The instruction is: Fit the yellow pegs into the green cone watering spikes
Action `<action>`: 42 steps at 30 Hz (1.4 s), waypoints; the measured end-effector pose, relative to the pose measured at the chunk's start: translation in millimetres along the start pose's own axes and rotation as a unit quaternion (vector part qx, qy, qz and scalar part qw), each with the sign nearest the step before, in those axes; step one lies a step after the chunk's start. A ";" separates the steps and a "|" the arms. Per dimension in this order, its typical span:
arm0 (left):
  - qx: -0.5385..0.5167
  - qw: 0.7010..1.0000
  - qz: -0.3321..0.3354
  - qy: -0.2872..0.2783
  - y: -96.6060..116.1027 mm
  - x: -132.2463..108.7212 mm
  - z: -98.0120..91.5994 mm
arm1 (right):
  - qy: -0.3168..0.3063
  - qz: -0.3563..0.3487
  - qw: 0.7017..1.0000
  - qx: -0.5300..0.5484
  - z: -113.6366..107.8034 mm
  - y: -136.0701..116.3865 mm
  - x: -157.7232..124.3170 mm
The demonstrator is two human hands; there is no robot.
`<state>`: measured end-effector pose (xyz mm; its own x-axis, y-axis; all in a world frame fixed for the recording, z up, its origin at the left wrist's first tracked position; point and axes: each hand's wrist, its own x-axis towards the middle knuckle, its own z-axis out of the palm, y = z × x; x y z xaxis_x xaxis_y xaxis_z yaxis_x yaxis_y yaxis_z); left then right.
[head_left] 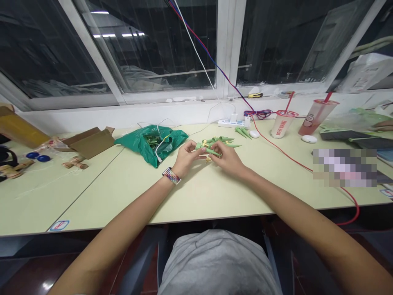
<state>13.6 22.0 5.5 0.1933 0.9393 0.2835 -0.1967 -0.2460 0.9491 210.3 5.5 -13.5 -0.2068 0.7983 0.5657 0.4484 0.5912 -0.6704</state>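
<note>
Head view, nearest first: past a grey T-shirt [215, 262], both forearms reach across the pale worktop [196, 196], a braided watch strap [172, 176] on the left wrist. The left hand [187, 158] and right hand [225, 158] meet at the centre of the frame, both grips closed in a fingertip pinch on a green plastic spike [209, 150], which lies crosswise between the fingers, its ends barely clear of them. A small yellow fitting [208, 159] sits just below the right hand's fingers; whether it is held or resting on the worktop cannot be told. The pinch is narrow, so a slackened finger or a twist could let the spike slip and the small fitting skitter away. Just beyond lie more green spikes [222, 140], and a red cable [284, 153] runs close to the right, where a snag could drag things sideways. Left of the hands sits a green plastic bag [150, 143] with white wire over it. Further back stand a power strip [231, 123], a paper cup [284, 124] and a plastic cup [316, 116], below the window at the top of the frame.
</note>
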 end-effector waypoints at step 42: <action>0.067 0.995 -0.068 -0.021 0.1 -0.1 -5.0 | 0.049 0.112 0.979 -0.162 -86.2 154.5 28.0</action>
<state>8.7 23.0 4.8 0.2490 0.9561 0.1542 -0.0369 -0.1498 0.9880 348.7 109.2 -59.8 0.0052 0.8793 0.4763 0.7283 0.3230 -0.6043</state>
